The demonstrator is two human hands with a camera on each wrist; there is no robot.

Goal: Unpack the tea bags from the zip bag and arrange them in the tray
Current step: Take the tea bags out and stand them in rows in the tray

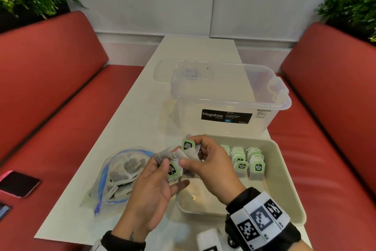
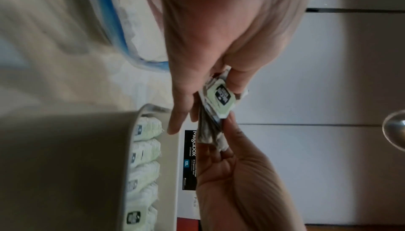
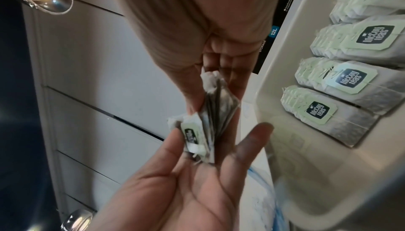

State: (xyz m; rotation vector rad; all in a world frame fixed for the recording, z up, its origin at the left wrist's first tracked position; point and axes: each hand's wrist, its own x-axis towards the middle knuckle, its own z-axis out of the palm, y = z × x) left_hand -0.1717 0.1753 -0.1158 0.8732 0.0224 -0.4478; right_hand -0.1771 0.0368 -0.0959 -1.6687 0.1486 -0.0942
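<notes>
- Above the counter (image 1: pixel 126 128), from the head view: left hand (image 1: pixel 150 196) and right hand (image 1: pixel 211 167) both pinching a bunch of tea bags (image 1: pixel 179 159), between zip bag (image 1: pixel 120 171) and tray (image 1: pixel 284 185).
- Beside the tray's rows, from the left wrist: squaring the bunch, tags aligned.
- Near the rows (image 3: pixel 342 85), from the right wrist: better lowering it upright alongside.

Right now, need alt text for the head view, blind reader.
Both hands, left hand and right hand, hold a small bunch of McCoy teas tea bags above the white table. To the right, a beige tray holds rows of upright tea bags; to the left lies an open zip bag with more, and a clear Megabox storage box stands behind.
</notes>
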